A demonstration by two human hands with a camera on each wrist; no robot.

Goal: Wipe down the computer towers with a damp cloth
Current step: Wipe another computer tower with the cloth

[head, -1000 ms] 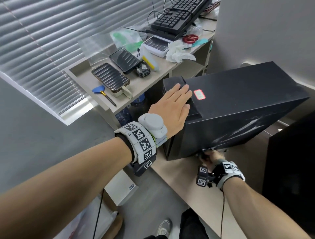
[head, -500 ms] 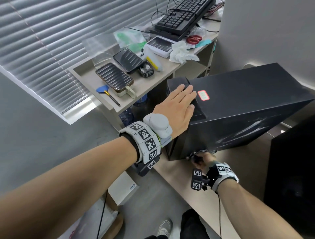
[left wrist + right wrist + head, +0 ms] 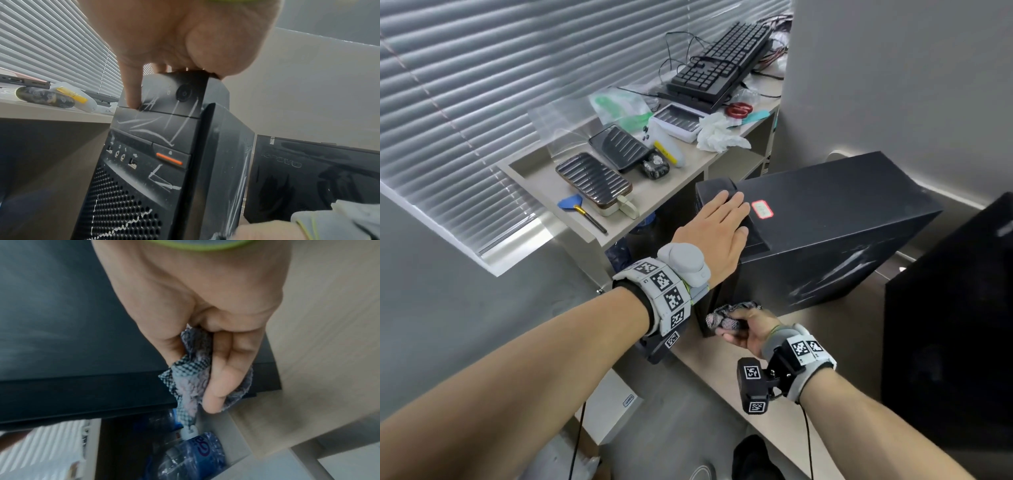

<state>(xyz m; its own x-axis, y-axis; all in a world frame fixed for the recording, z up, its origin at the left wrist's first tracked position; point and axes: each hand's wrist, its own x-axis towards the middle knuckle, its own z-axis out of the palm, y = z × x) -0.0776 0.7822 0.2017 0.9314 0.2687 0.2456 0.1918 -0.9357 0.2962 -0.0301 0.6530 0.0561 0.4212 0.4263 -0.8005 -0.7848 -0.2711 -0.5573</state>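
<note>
**Lettering, tower and cloth**

Lettering is sparse here. The second tower point(image 3: 308, 175), standing just to the right of the one you hold, carries "lenovo" running sideways down its front in the left wrist view. The water bottle point(image 3: 191, 456) on the floor below shows a blue label with curly letters, too blurred to read. The red-edged sticker point(image 3: 762, 209) on the tower's top has print too small to make out, and so does the yellow label on the white controller point(image 3: 667, 153) lying on the shelf point(image 3: 654, 202).

Your left hand point(image 3: 717, 233) lies flat on the front top corner of the computer tower point(image 3: 825, 233), fingers straight and pressed together just beside the sticker; the thumb point(image 3: 131, 91) hangs down over the scratched, dusty front panel. The tower stands on the pale desk point(image 3: 739, 387) with its front at the desk's edge.

Your right hand point(image 3: 750, 330) is low at the tower's front bottom corner, fingers curled round the bunched checked cloth point(image 3: 722, 318). The cloth sits right against that corner; whether it touches you cannot tell.
</note>
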